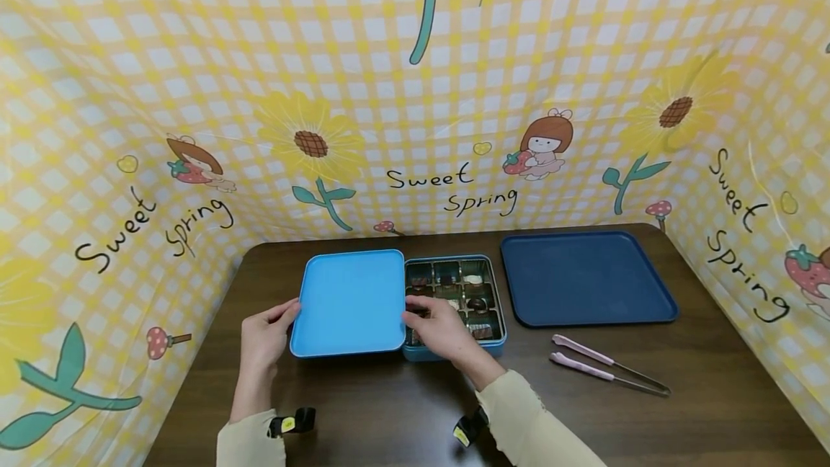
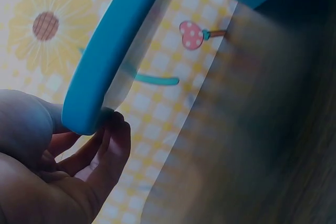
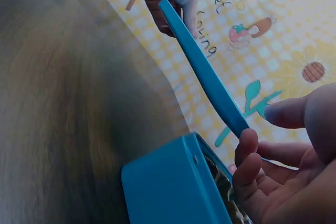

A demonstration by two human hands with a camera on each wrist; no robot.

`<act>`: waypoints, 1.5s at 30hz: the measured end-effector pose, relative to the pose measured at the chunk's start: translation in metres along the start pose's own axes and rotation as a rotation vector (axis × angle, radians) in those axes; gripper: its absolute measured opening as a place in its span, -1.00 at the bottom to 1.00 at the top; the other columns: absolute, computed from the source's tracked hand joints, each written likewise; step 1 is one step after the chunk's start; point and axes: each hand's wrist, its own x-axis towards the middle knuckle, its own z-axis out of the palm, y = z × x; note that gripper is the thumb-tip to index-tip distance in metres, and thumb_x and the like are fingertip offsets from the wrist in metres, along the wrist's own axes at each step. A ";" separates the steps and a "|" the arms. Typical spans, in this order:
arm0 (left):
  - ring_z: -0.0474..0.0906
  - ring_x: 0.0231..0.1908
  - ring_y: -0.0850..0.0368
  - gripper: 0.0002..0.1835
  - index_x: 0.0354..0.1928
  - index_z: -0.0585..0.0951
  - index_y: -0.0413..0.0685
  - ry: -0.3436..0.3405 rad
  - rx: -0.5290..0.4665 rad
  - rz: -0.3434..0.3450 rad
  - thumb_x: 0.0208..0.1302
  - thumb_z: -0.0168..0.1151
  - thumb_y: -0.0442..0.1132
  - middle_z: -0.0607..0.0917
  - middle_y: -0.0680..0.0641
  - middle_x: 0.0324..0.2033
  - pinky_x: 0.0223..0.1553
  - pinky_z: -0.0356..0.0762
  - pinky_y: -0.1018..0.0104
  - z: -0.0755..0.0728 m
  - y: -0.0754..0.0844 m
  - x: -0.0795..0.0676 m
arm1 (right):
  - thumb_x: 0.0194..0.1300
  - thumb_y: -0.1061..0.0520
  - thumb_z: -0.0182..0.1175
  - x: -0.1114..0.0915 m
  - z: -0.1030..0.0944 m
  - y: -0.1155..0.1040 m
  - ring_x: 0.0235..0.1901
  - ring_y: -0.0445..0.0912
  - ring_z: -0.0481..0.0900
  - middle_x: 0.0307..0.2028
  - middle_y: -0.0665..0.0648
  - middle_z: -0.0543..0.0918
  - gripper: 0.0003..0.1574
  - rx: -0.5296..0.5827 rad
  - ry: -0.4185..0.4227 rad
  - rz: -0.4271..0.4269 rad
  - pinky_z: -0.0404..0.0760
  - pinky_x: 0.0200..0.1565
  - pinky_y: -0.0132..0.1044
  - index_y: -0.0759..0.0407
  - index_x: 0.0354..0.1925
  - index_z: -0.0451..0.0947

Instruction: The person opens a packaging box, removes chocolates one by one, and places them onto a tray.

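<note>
A light blue square lid (image 1: 350,303) is held to the left of a blue tin (image 1: 421,354), above the table. My left hand (image 1: 266,334) pinches the lid's left edge, thumb on top and fingers beneath, as the left wrist view shows around the rim (image 2: 113,51). At the opposite edge is my right hand (image 1: 444,328), its fingers curled at the lid's corner (image 3: 233,116) and the thumb over the top side, slightly apart in the right wrist view. Inside the tin, partly hidden by this hand, small dark and pale chocolate-like pieces (image 1: 478,304) sit in a divided insert.
A dark blue tray (image 1: 586,279) lies at the back right of the brown table (image 1: 363,416). In front of it are tongs (image 1: 612,366) with pink handles, their tips spread. Yellow checked cloth (image 1: 415,121) rises behind and along both sides.
</note>
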 end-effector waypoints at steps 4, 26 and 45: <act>0.60 -0.16 0.28 -0.54 0.18 0.66 -0.25 0.022 0.005 -0.021 0.46 0.22 -0.03 0.65 -0.33 0.14 -0.28 0.57 0.51 -0.008 -0.003 0.002 | 0.50 0.04 0.18 0.002 0.010 -0.004 -0.46 0.01 0.57 -0.35 0.23 0.68 -0.41 -0.013 -0.021 0.026 0.34 -0.48 -0.26 0.17 0.40 0.44; 0.45 0.24 -0.23 -0.53 0.25 0.58 -0.34 -0.039 0.058 -0.115 0.51 0.17 -0.12 0.52 -0.43 0.24 -0.23 0.52 0.49 -0.023 -0.039 0.019 | 0.41 0.08 0.26 -0.003 0.075 -0.002 -0.54 -0.04 0.57 0.60 0.17 -0.04 0.10 0.095 -0.048 0.128 0.56 -0.38 -0.24 0.17 0.63 -0.18; 0.37 0.26 -0.39 -0.59 0.26 0.58 -0.33 -0.043 0.194 -0.105 0.53 0.09 -0.21 0.49 -0.48 0.25 0.15 0.47 -0.17 -0.006 -0.055 0.024 | 0.28 0.16 0.33 0.001 0.098 0.018 -0.56 -0.11 0.55 0.60 0.27 -0.17 0.26 0.118 -0.001 0.169 0.52 -0.38 -0.27 0.24 0.62 -0.29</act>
